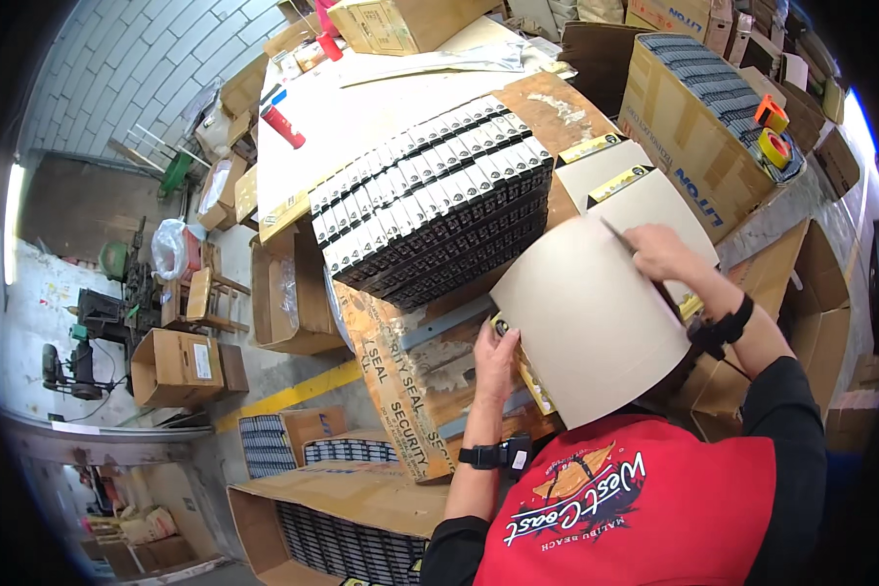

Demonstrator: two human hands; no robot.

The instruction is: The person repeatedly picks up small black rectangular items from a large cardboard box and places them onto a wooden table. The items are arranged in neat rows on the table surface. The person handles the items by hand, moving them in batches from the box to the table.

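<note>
Close to the body, the left hand (pixel 496 361) gripped the pale sheet (pixel 596 322) at its left edge, fingers pinched over a yellow-and-black strip (pixel 535 386); the right hand (pixel 659 254) was at the far right corner, fingers curled, though I cannot tell what they closed on. That sheet, bowed beside the worktop (pixel 371 332), seemed the piece in work. Just beyond, further sheets (pixel 601 168) lay overlapping, apparently left to handle. Next to them the black-and-white stack (pixel 430 195) stood in neat rows, seemingly done. Farther off, a tall carton (pixel 669 146) held dark packs (pixel 693 73), so the work looked partway along.
</note>
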